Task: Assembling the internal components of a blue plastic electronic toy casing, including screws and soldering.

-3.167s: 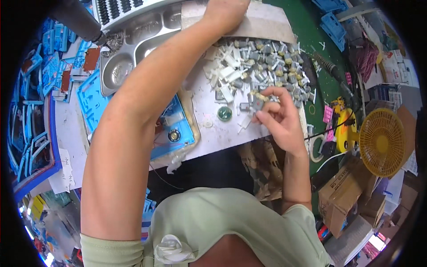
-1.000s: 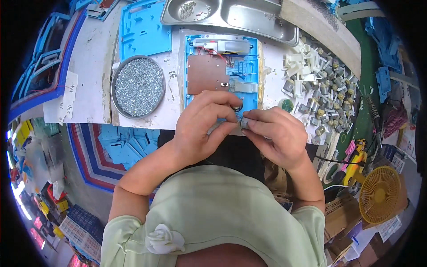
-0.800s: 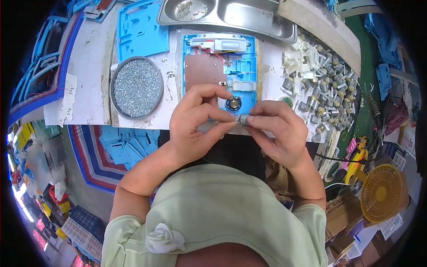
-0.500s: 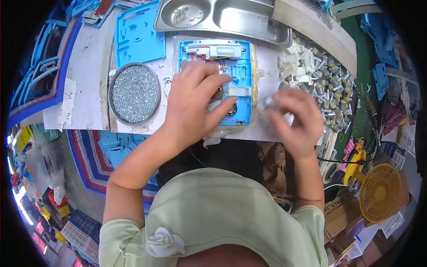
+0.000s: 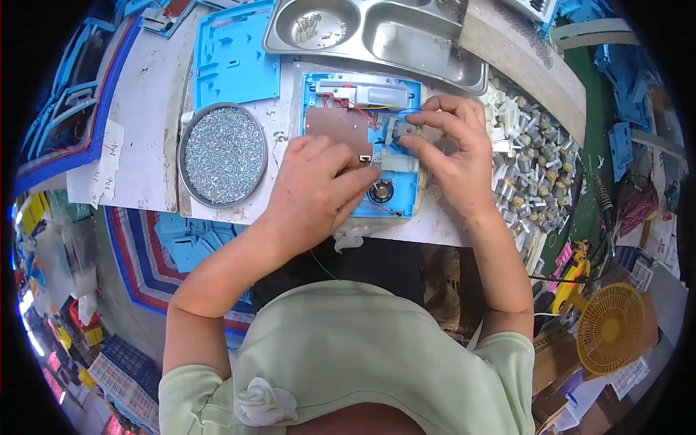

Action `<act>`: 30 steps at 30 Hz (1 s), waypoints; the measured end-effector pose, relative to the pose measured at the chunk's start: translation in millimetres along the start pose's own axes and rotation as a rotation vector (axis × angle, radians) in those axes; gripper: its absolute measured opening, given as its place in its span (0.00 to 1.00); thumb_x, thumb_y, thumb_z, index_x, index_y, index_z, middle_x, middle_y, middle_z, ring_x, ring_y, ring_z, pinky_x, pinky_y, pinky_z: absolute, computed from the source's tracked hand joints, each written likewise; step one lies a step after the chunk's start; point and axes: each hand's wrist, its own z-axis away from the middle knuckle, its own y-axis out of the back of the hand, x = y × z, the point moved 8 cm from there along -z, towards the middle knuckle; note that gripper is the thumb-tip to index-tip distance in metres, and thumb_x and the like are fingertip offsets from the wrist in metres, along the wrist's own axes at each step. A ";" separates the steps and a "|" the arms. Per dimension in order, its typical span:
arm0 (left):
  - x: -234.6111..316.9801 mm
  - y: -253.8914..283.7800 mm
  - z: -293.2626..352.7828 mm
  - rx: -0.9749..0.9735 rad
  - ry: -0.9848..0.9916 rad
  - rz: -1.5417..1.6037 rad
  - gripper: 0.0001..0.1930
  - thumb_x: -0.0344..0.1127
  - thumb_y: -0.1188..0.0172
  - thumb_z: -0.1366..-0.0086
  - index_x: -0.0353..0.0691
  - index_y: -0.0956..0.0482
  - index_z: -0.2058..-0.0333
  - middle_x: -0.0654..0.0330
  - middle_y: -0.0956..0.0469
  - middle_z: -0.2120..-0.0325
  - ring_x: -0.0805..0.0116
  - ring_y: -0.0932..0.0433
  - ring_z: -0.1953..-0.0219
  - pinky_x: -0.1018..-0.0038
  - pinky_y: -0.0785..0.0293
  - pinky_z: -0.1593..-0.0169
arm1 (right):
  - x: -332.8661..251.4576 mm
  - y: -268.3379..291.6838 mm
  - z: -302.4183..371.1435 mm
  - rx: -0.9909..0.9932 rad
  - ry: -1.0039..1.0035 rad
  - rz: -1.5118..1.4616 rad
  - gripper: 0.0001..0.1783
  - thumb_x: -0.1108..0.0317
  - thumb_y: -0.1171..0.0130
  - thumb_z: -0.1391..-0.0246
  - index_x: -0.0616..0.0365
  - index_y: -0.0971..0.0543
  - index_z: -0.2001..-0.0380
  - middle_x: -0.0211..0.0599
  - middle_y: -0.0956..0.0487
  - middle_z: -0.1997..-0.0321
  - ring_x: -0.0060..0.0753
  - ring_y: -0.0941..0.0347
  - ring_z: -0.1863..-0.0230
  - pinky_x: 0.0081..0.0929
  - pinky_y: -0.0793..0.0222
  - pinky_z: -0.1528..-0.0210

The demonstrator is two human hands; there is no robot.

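Note:
A light-blue plastic casing (image 5: 415,190) lies in front of me with a brown circuit board (image 5: 337,125), thin wires, a round black speaker (image 5: 380,191) and a translucent white part (image 5: 399,162) inside. My right hand (image 5: 460,148) pinches a small grey motor (image 5: 402,130) between thumb and fingers, over the right side of the casing. Above the casing's lower left is my left hand (image 5: 315,181), its fingers curled together and the fingertips beside the translucent part. Whatever they grip, if anything, is hidden.
Left of the casing sits a round dish (image 5: 222,154) of small screws. A blue cover (image 5: 237,58) and a steel compartment tray (image 5: 377,54) are at the back. To the right lie a pile of small motors (image 5: 536,159) and white plastic pieces (image 5: 507,116).
My right hand has moved left from beside the casing to over it, bringing the motor. My left hand's fingers, spread before, have drawn together and sit slightly lower.

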 end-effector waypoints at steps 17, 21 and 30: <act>-35.9 29.5 -42.0 0.300 0.016 0.022 0.12 0.31 0.29 0.48 0.43 0.18 0.63 0.61 0.23 0.64 0.59 0.23 0.63 0.63 0.31 0.57 | -5.9 6.1 -4.0 -0.044 -0.061 0.130 0.14 0.64 0.22 0.60 0.53 0.13 0.67 0.34 0.24 0.63 0.42 0.32 0.54 0.35 0.35 0.49; -33.7 21.9 -43.9 0.210 -0.020 -0.018 0.13 0.31 0.27 0.48 0.43 0.16 0.62 0.61 0.23 0.62 0.60 0.23 0.61 0.64 0.31 0.54 | -13.0 19.8 -9.0 0.044 0.026 0.137 0.17 0.66 0.23 0.61 0.53 0.14 0.64 0.38 0.21 0.62 0.44 0.29 0.55 0.36 0.33 0.50; -47.8 25.3 -17.1 0.339 0.085 -0.037 0.08 0.29 0.31 0.44 0.42 0.15 0.64 0.62 0.19 0.66 0.61 0.20 0.64 0.66 0.29 0.58 | -57.7 -15.0 -24.4 0.022 0.422 0.280 0.10 0.72 0.28 0.60 0.53 0.19 0.71 0.29 0.22 0.68 0.41 0.30 0.62 0.37 0.32 0.58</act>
